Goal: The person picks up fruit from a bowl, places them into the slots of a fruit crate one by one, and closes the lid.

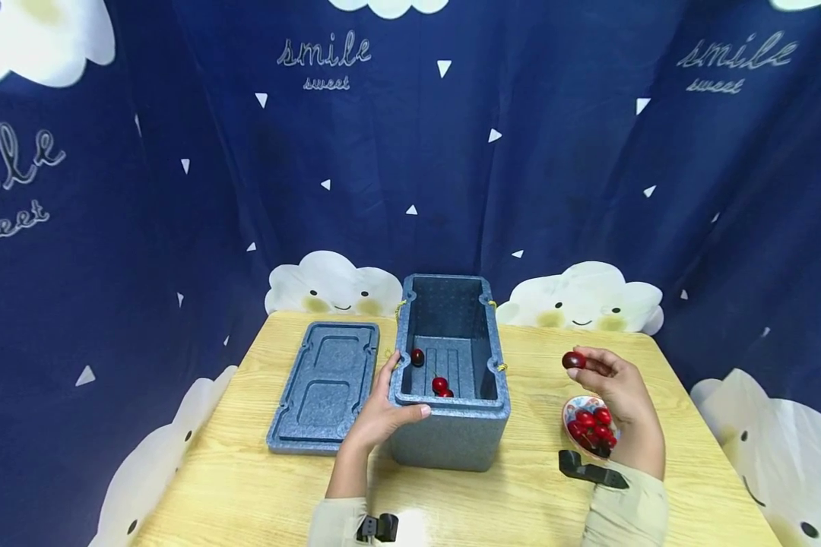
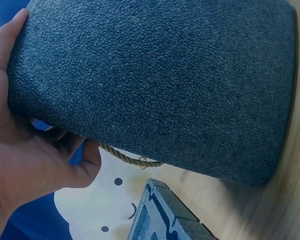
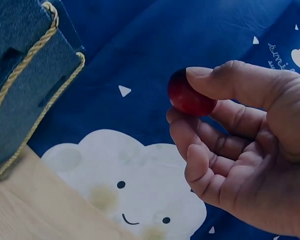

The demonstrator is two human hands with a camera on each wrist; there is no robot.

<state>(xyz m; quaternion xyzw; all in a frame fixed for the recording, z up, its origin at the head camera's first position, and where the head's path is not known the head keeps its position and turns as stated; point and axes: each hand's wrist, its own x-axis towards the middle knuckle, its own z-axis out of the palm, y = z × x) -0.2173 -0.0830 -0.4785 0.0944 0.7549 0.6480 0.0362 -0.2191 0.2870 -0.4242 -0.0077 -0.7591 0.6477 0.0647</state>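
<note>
Between thumb and fingertips my right hand pinches a dark red cherry, held up over the right side of the table. The right wrist view shows the cherry at the thumb tip, with the other fingers curled beneath. My left hand grips the near left corner of a blue-grey foam box, its thumb along the near rim. Seen from the left wrist, that hand's fingers bend at the box's side by a yellow cord. Inside the lidless box, a few cherries lie on the floor.
Below my right hand stands a small patterned bowl of several cherries, partly hidden by the wrist. The box's lid lies flat on the wooden table left of the box. A dark blue curtain hangs behind.
</note>
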